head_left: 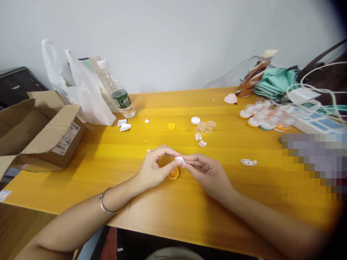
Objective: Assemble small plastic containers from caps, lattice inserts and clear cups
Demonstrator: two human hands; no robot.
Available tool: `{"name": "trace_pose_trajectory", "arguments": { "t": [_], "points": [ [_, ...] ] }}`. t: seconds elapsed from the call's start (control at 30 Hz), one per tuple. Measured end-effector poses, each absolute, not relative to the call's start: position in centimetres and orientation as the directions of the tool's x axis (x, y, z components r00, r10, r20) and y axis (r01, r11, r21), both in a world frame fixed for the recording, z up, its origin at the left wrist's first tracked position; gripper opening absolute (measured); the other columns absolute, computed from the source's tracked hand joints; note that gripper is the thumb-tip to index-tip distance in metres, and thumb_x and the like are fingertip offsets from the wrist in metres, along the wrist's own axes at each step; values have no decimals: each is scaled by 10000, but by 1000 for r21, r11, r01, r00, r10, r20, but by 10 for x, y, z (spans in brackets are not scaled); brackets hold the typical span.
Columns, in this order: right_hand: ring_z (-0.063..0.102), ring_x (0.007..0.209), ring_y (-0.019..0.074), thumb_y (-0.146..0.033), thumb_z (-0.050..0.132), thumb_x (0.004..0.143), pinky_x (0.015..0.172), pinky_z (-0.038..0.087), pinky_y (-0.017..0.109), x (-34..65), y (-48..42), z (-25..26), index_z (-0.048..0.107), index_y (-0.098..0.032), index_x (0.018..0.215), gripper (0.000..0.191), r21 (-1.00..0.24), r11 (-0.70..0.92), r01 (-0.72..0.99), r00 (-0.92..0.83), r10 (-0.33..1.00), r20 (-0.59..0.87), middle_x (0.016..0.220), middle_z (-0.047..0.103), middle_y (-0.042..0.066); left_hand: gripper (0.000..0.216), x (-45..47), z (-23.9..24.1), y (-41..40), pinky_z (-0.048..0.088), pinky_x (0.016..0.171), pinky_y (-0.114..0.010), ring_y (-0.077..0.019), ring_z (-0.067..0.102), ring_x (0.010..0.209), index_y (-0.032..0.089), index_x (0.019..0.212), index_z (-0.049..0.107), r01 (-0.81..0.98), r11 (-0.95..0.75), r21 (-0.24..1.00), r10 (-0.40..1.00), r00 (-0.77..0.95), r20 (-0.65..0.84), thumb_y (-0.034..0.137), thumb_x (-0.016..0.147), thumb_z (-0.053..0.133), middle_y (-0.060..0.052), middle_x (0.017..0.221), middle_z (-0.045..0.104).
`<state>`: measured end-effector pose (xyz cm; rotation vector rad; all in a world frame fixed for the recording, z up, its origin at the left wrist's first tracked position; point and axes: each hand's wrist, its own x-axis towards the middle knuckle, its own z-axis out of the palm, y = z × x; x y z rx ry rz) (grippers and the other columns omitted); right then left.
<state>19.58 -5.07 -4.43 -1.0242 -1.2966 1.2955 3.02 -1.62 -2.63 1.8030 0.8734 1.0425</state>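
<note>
From the head camera I see a yellow desk (114, 159) against a pale wall. My left hand (155, 168) and my right hand (207, 171) meet near the middle of the desk, closer to the front edge. Both pinch one small white lacy piece (179, 159) between thumb and fingertips, so both hands are closed on it. The piece is held just above the desk. Right under my left fingers lies a little orange cap (174, 174), touching the desk. A silver bangle (107, 206) sits on my left wrist.

A bit farther back I see two more white lacy bits (200, 140) lying flat, and another one (248, 162) off to the right side. Behind them are small clear cups (206, 126), a white cap (195, 120) and a yellow cap (171, 125).

At the left edge stands an open cardboard box (40, 133). Next to it are a white plastic bag (86, 90) and a tipped water bottle (119, 94), with bits of foil (124, 125) just in front.

Near the back right corner is a heap of little cups with lids (267, 115), a brown drink bottle (253, 76), a green cloth (279, 81) and a white power strip (317, 121).
</note>
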Motion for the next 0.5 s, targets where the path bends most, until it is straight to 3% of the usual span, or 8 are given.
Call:
{"name": "trace_pose_trajectory", "arguments": {
  "t": [0.1,0.27,0.4,0.5],
  "points": [
    [652,943,192,-329,650,729,898,503,382,199,-48,-49,574,-224,960,265,-993,121,7,-167,979,118,1003,689,51,122,23,-16,-13,472,742,-280,-132,596,747,140,810,622,195,-394,898,855,437,280,246,755,646,-52,795,656],
    [570,1061,246,-345,758,606,926,451,434,200,-45,-60,475,-212,1119,602,-860,342,378,-238,934,267,1127,603,106,117,6,-3,-6,471,732,-260,-122,591,752,143,809,623,324,-429,843,772,616,157,250,763,638,-37,784,645],
    [596,956,240,-302,709,677,840,479,413,196,-43,-62,525,-215,1038,415,-737,454,501,-344,886,312,1016,637,78,110,4,-4,-4,465,709,-240,-112,586,746,141,798,606,357,-442,823,758,640,130,251,786,610,-28,780,643],
    [604,929,229,-261,643,740,821,482,402,197,-39,-63,530,-221,1008,294,-704,462,540,-315,886,340,981,649,71,121,7,-8,-1,452,705,-239,-110,573,732,140,786,605,379,-458,804,774,615,151,261,791,605,-23,766,637]
  ]
}}
